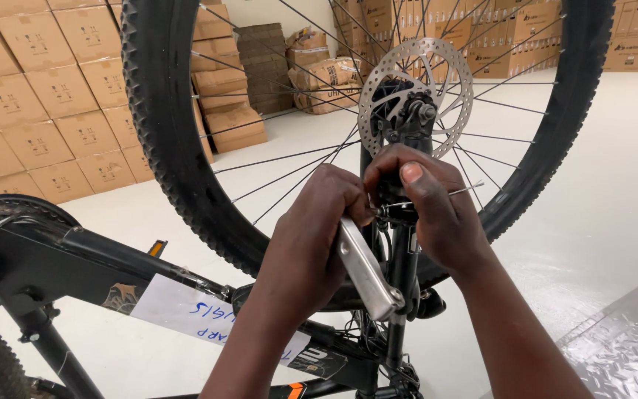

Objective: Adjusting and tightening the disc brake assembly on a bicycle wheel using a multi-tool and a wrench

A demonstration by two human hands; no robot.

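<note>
In the middle of the view, the left hand (pixel 311 236) is curled shut around a silver tool (pixel 367 270) that looks like a flat metal handle. The tool's top end is hidden where both hands meet. Just beside it, the right hand (pixel 426 210) is pinching a thin wire (pixel 444 196), with the thumb on top. The wire sticks out to the right. Both hands touch the black fork leg (pixel 402 258) of a bike that is upside down. Above them is the round silver brake disc (pixel 416 96). Around that is the big wheel with its bumpy black tire (pixel 160 118). The black bike frame (pixel 75 258) has a white paper label (pixel 186 310). Far behind, brown boxes (pixel 46 96) are stacked up on the pale floor (pixel 614 192).
</note>
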